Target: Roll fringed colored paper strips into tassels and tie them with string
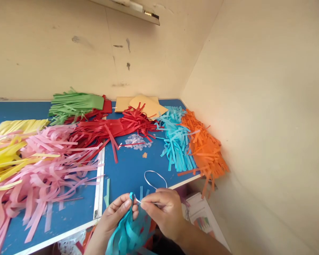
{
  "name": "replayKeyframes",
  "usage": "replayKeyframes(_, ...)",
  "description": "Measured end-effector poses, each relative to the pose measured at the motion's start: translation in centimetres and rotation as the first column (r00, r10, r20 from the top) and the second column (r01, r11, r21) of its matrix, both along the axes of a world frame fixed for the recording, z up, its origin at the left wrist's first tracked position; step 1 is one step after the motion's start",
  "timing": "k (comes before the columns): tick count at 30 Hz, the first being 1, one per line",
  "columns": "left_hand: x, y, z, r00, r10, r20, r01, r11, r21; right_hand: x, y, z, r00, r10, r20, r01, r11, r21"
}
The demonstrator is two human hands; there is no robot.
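Note:
My left hand (119, 210) pinches the looped top of a turquoise paper tassel (126, 235), whose strips hang down below the table's front edge. Close beside it, my right hand (163, 209) is closed on a thin white string (155, 173). The string runs from the tassel's loop to my right fingertips, and a slack curve of it rises over the blue table. Whether it passes right through the loop is too small to tell.
Pink (50, 152), yellow (7, 156), green (77, 102) and red fringed paper (103, 129) covers the left and back. Turquoise fringe (177, 138) and orange fringe (206, 148) lie at right. Small white pieces (138, 141) sit mid-table (122, 163), before yellow paper sheets (146, 105). Walls border the table.

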State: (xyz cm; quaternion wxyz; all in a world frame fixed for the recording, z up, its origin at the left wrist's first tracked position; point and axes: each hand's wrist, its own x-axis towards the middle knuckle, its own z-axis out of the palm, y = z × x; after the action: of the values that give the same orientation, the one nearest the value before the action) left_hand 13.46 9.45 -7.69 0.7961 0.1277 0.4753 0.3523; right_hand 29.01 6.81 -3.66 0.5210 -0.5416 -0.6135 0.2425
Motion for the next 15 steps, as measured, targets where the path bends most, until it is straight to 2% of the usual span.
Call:
replayKeyframes(3,0.1,0.1,0.4,0.998,-0.005,0.061,0.01,0.997,-0.081,-0.1,0.2,0.1,0.998,0.019,-0.063,-0.021,0.999,-0.039)
replayKeyframes(8,0.3,0.1,0.9,1.0,-0.017,0.004,0.017,0.998,-0.061,-0.5,0.2,-0.7,0.998,-0.038,-0.048,0.035,0.998,-0.06)
replayKeyframes(11,0.4,-0.1,1.4,0.98,0.029,-0.195,-0.008,0.994,0.108,-0.4,0.1,-0.7,0.993,0.002,0.121,0.007,0.997,-0.075)
replayKeyframes(13,0.3,-0.3,1.7,0.938,0.064,-0.34,0.033,0.962,0.271,-0.1,0.0,-0.3,0.971,0.088,0.221,-0.062,0.99,-0.123)
replayKeyframes(15,0.2,-0.6,1.8,0.888,0.103,-0.449,0.096,0.913,0.397,0.1,-0.1,-0.1,0.958,0.172,0.23,-0.126,0.971,-0.202)
